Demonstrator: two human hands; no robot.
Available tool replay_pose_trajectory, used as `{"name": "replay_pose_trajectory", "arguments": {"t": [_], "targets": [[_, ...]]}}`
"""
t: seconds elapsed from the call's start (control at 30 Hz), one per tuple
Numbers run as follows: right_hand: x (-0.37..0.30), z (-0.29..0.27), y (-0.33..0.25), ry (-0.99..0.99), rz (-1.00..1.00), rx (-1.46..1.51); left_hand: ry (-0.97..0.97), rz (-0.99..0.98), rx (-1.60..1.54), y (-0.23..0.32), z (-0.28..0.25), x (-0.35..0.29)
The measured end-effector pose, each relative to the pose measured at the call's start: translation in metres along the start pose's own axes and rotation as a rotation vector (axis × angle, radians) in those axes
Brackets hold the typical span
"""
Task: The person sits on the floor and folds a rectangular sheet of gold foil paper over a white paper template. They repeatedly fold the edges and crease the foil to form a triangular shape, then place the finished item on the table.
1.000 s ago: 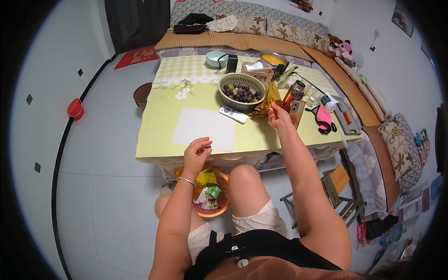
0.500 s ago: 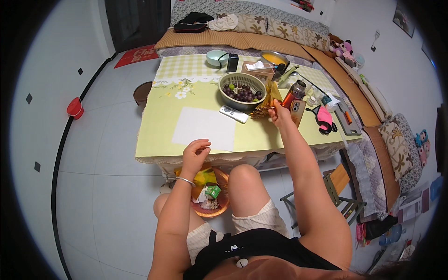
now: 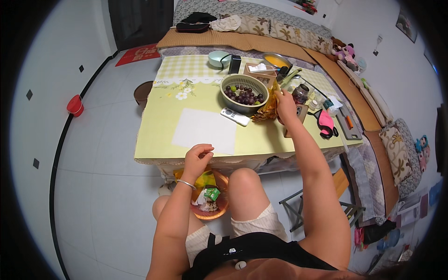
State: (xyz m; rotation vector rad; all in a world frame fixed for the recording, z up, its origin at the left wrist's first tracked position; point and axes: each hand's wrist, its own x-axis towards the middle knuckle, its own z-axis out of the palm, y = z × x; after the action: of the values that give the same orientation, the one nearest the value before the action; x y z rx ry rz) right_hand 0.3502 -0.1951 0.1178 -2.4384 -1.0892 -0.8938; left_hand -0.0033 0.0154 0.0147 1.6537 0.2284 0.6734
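Note:
My right hand (image 3: 286,106) is at the right edge of a crumpled gold foil bag (image 3: 267,108), fingers closed on it; some fingers are hidden. Just right of this hand are a smartphone (image 3: 302,112), partly covered, and a dark-lidded bottle (image 3: 301,92). My left hand (image 3: 198,157) hovers at the table's near edge, loosely bent, thumb apart from the fingers and nothing held. Beyond it a white sheet (image 3: 203,129) lies flat. A colander (image 3: 242,103) of dark grapes (image 3: 245,95) stands left of the foil bag, with a white remote control (image 3: 234,116) in front.
Below my left hand, a basket (image 3: 221,212) holds wrappers and scraps. The table (image 3: 158,126) also bears a pale green bowl (image 3: 218,58), a tissue box (image 3: 259,71), a pink eye mask (image 3: 325,122) and a grey board (image 3: 350,126). A folding stool (image 3: 340,184) stands right of my knees.
My right hand has moved up and slightly right along the foil bag, now covering part of the smartphone. My left hand has stayed nearly still. The bag has hardly shifted.

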Motion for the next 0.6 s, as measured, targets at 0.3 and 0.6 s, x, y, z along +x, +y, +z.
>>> {"name": "replay_pose_trajectory", "arguments": {"t": [0.3,0.6], "targets": [[0.066,0.002,0.03,-0.373,-0.2,-0.473,0.027,-0.015,0.043,-0.003,-0.01,0.004],[0.073,0.011,0.032,-0.463,-0.186,-0.399,0.007,-0.01,0.123,-0.001,-0.013,0.003]]}}
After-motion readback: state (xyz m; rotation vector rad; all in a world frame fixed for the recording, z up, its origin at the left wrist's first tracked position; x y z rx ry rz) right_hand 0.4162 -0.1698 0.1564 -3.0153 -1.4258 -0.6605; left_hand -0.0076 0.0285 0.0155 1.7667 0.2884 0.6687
